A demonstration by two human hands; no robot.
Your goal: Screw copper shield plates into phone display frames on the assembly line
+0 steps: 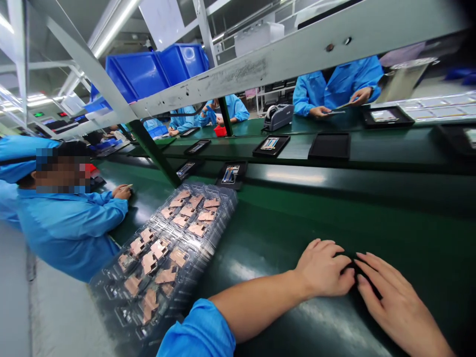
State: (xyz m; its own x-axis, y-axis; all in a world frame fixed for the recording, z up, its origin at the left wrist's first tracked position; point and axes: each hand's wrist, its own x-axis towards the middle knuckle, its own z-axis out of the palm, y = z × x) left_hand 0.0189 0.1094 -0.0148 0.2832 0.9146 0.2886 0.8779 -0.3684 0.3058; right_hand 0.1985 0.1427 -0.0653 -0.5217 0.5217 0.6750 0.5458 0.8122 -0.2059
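My left hand (323,270) rests knuckles-up on the dark green work surface (282,233), its fingers curled down onto a small dark object (348,262) that is mostly hidden. My right hand (390,297) lies flat beside it, fingers stretched out and touching the same dark spot. To the left of my left forearm stands a stack of clear plastic trays (167,248) holding several small copper-coloured parts.
Black trays with phone parts (270,145) sit on the conveyor belt behind. A co-worker in a blue coat (70,228) sits at my left. Other people in blue (334,87) work across the line. Blue bins (148,72) sit on the overhead rack. A tape dispenser (278,117) stands opposite.
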